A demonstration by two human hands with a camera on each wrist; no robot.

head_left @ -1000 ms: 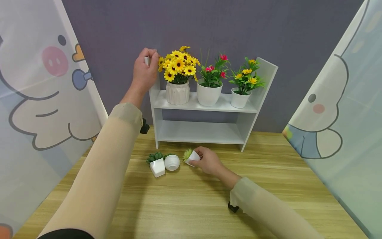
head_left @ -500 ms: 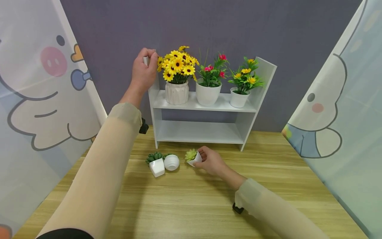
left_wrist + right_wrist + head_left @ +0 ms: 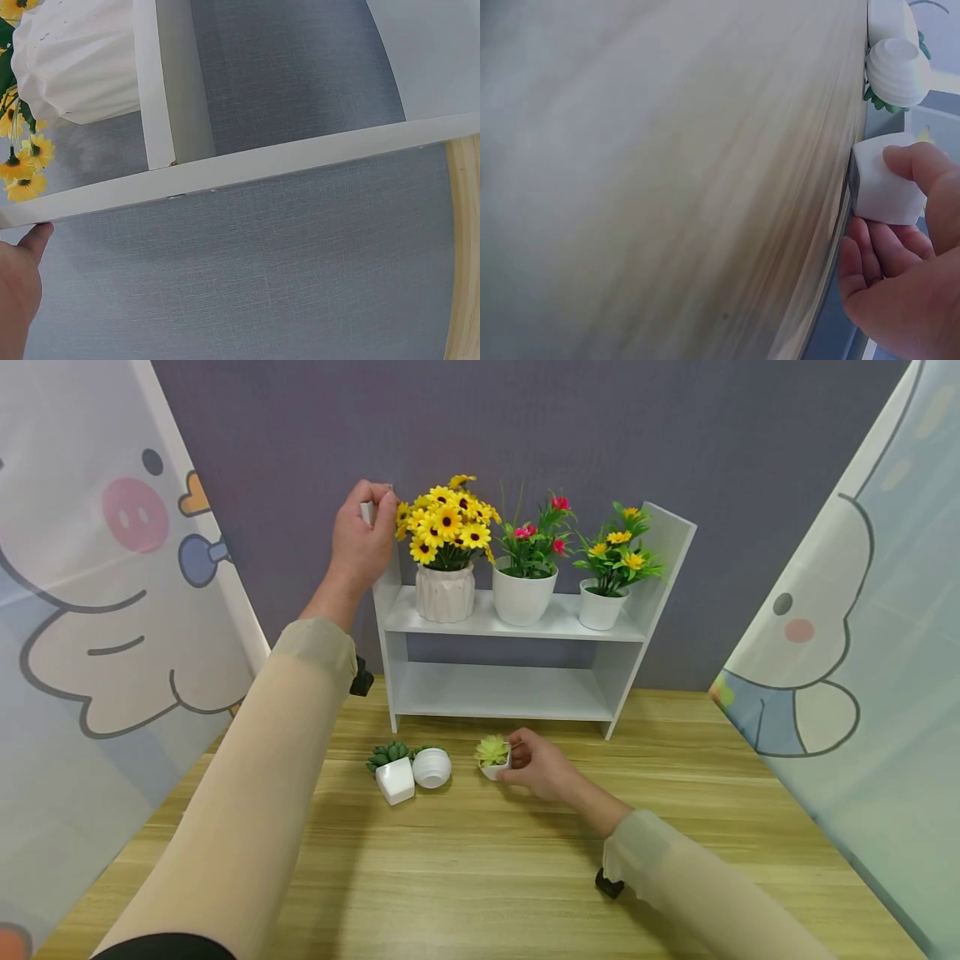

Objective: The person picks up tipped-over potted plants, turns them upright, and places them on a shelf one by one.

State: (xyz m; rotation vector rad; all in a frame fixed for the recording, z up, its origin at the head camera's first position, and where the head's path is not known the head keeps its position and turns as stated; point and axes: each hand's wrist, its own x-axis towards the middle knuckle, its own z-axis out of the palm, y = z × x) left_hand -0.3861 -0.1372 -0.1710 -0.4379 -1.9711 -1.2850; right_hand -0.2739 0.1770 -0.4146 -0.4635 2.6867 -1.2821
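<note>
My left hand (image 3: 362,539) grips the upper end of the left side panel of a white two-tier shelf (image 3: 510,690). In the left wrist view, a fingertip meets the edge of that side panel (image 3: 300,160). On the table before the shelf, my right hand (image 3: 546,768) pinches a small white pot (image 3: 493,772) holding a light green succulent (image 3: 491,749). The right wrist view has the thumb on one face of this angular pot (image 3: 889,184), with fingers beneath. To its left lie two tipped pots, a square one (image 3: 395,782) and a round ribbed one (image 3: 432,768), with dark green succulents.
On the shelf's upper board stand yellow sunflowers in a ribbed pot (image 3: 446,594), a pot with pink-red flowers (image 3: 525,597) and a smaller pot with yellow flowers (image 3: 602,607). A grey wall (image 3: 525,418) rises behind. Cartoon-printed sheets flank the wooden table (image 3: 450,877).
My right hand has turned the light green succulent's pot from lying on its side to nearly upright, shifting slightly right. My left hand keeps its place on the shelf.
</note>
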